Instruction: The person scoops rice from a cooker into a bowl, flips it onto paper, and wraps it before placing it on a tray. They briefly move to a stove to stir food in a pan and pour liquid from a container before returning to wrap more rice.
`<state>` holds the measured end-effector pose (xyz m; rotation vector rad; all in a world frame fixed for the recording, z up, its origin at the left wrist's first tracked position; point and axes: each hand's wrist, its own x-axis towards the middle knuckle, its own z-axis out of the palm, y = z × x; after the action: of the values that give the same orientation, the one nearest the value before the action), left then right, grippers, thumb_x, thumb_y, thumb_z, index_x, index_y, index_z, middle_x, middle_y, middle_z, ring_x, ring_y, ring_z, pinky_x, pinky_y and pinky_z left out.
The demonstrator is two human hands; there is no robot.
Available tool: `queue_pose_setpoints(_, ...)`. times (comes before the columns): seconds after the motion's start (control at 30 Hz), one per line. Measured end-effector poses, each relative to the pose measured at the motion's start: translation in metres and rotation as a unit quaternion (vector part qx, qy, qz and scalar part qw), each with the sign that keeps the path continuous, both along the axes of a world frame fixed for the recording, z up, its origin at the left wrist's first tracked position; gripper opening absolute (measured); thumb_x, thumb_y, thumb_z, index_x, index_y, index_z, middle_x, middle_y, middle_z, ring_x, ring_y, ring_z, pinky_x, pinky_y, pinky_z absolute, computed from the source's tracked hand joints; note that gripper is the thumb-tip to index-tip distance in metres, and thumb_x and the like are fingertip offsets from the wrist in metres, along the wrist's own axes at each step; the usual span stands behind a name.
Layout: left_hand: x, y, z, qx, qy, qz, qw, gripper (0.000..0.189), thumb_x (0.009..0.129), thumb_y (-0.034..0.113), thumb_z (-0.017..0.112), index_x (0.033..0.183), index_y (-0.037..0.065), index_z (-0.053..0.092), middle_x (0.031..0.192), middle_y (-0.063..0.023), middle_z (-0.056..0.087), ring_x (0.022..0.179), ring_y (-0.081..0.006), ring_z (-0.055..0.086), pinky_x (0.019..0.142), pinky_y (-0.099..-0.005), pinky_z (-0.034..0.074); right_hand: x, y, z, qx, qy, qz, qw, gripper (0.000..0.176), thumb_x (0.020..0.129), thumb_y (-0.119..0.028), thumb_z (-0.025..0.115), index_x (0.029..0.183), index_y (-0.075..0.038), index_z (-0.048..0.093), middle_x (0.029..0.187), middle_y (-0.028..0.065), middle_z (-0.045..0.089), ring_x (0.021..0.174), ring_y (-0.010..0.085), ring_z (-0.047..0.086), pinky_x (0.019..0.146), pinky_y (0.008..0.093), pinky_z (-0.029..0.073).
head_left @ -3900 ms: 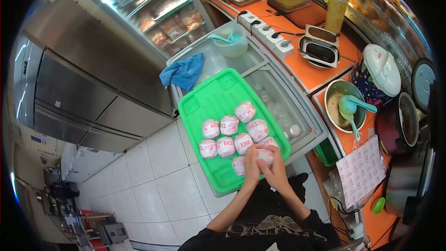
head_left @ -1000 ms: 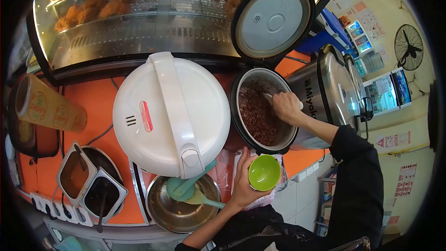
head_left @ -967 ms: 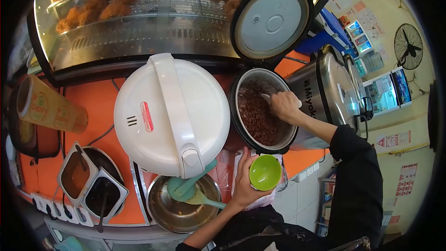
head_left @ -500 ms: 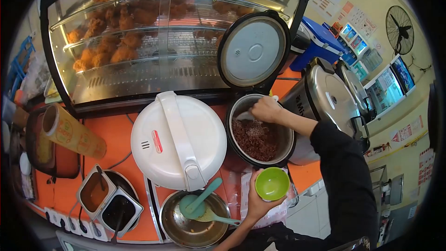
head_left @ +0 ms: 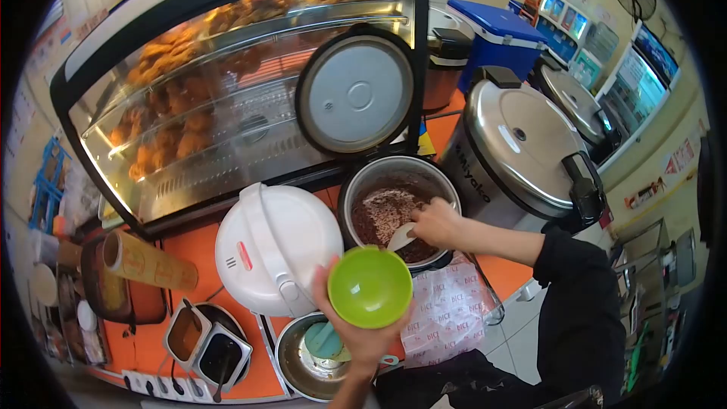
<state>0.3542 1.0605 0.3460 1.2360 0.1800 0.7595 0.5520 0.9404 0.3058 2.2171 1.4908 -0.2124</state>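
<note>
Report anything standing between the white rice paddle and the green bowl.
Only the rice cooker's near rim visibly lies between the white rice paddle, held inside it by the right hand, and the green bowl in the left hand. The open lid stands behind.

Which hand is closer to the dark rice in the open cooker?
Right. The right hand is over the open cooker, holding a white paddle at the dark rice; the left hand is outside it, on the near side, holding the green bowl.

Paddle is in the open cooker, closed cooker just left, Miyako cooker right, display case behind, wrapper sheets near, pan left of those.
</note>
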Motion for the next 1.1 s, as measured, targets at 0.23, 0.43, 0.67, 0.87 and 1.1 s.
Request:
queue_pose_setpoints(0.23, 0.147, 0.021, 0.02, 0.59, 0.324, -0.188, 0.715, 0.109, 0.049, 0.006, 0.081, 0.138, 0.01, 0.018, 0.123, -0.0165, 0.047, 0.108, -0.0333, 0.053, 0.086, -0.0387, 0.047, 0.056, 0.004, 0.079, 0.053, -0.065, -0.314, 0.946, 0.015, 0.08, -0.021, 0.059, 0.089, -0.017, 0.071, 0.087, 0.0029, 0.069, 0.08, 0.0158, 0.066, 0.064, 0.0372, 0.044)
queue_pose_setpoints(0.43, 0.212, -0.004, -0.061, 0.714, 0.455, -0.397, 0.354, 0.13, 0.043, 0.009, 0.086, 0.143, 0.016, 0.003, 0.129, -0.0188, 0.044, 0.112, -0.0349, 0.053, 0.088, -0.04, 0.048, 0.082, 0.026, 0.011, -0.141, 0.046, -0.303, 0.941, 0.011, 0.078, -0.021, 0.063, 0.085, -0.014, 0.069, 0.077, -0.0089, 0.06, 0.062, 0.0135, 0.059, 0.041, 0.0287, 0.028)
queue_pose_setpoints(0.67, 0.212, 0.005, -0.111, 0.553, 0.473, -0.453, 0.516, 0.131, 0.037, 0.012, 0.086, 0.14, 0.017, 0.005, 0.129, -0.0225, 0.041, 0.118, -0.0387, 0.046, 0.094, -0.0443, 0.042, 0.016, -0.002, 0.019, 0.032, 0.145, -0.333, 0.931, 0.02, 0.075, -0.019, 0.06, 0.089, -0.008, 0.07, 0.087, 0.0117, 0.069, 0.083, 0.0225, 0.067, 0.067, 0.0333, 0.052)
queue_pose_setpoints(0.87, 0.214, -0.005, -0.116, 0.514, 0.413, -0.445, 0.606, 0.122, 0.04, 0.018, 0.086, 0.137, 0.018, 0.012, 0.13, -0.024, 0.039, 0.119, -0.0434, 0.042, 0.096, -0.0479, 0.037, -0.002, -0.004, 0.019, 0.101, 0.184, -0.365, 0.907, 0.017, 0.073, -0.019, 0.063, 0.082, -0.006, 0.07, 0.081, 0.0141, 0.068, 0.077, 0.0247, 0.068, 0.066, 0.034, 0.053)
queue_pose_setpoints(1.1, 0.187, -0.004, -0.043, 0.498, 0.383, -0.249, 0.738, 0.115, 0.044, 0.001, 0.08, 0.137, 0.019, 0.015, 0.124, -0.0186, 0.04, 0.11, -0.0409, 0.047, 0.089, -0.0448, 0.043, -0.057, -0.014, 0.02, 0.337, 0.138, -0.398, 0.842, 0.017, 0.077, -0.01, 0.054, 0.085, 0.002, 0.064, 0.067, 0.0161, 0.062, 0.059, 0.0309, 0.064, 0.055, 0.0403, 0.051)
